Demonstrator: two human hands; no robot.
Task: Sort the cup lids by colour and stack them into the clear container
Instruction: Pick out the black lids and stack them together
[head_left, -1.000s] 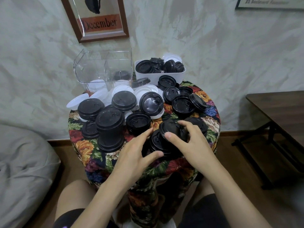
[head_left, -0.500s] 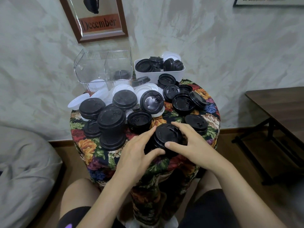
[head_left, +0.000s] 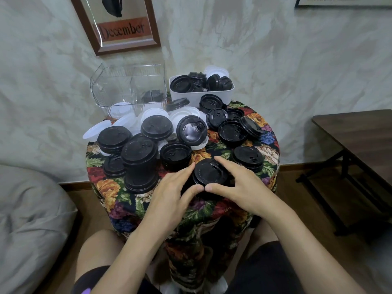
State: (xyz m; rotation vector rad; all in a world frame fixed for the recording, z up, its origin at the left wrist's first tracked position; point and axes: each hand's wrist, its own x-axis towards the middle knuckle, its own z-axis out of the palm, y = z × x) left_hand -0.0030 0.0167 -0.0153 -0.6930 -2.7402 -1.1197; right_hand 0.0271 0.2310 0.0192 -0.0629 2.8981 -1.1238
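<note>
A single head-worn, wide-angle camera looks forward and steeply down from above the person's thighs (head_left: pixel 99 249). It is close to the cloth-covered table (head_left: pixel 131 200). The left hand (head_left: pixel 171 187) and right hand (head_left: pixel 239 185), cupped round the black lids (head_left: pixel 209 174), sit mid-frame, and the wall (head_left: pixel 275 60) lies far behind.

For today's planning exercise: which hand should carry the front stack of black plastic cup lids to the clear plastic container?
Probably left: the left hand holds the stack of black plastic lids on the side nearer the clear plastic container, back-left.
</note>
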